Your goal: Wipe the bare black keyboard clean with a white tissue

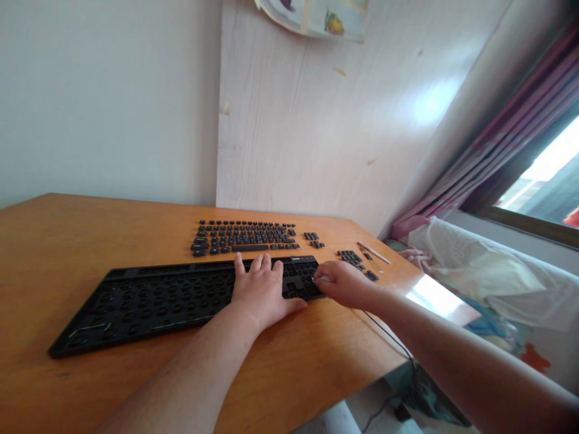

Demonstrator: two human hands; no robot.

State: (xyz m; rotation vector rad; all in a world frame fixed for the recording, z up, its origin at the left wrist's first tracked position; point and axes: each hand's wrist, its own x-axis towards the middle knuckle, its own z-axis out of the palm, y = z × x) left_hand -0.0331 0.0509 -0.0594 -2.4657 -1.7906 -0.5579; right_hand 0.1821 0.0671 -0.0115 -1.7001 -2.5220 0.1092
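A black computer keyboard (181,296), its key positions stripped of caps, lies on the wooden table (113,232), its long side slanting toward the near left. The left hand (260,289) lies open across it right of the middle, fingers spread and thumb out to the right. The right hand (337,280) bends over the keyboard's right end with fingers curled in; I cannot tell whether they grip something. Just behind the keyboard sit loose black keycaps (269,234) in keyboard-like rows, the long spacebar cap (250,248) in the nearest row. Smaller groups lie to their right, near a slim white stick (374,252). A dark cable (393,337) runs toward the table's near edge. Farther right hangs a purple curtain (488,141) beside a window (543,175).
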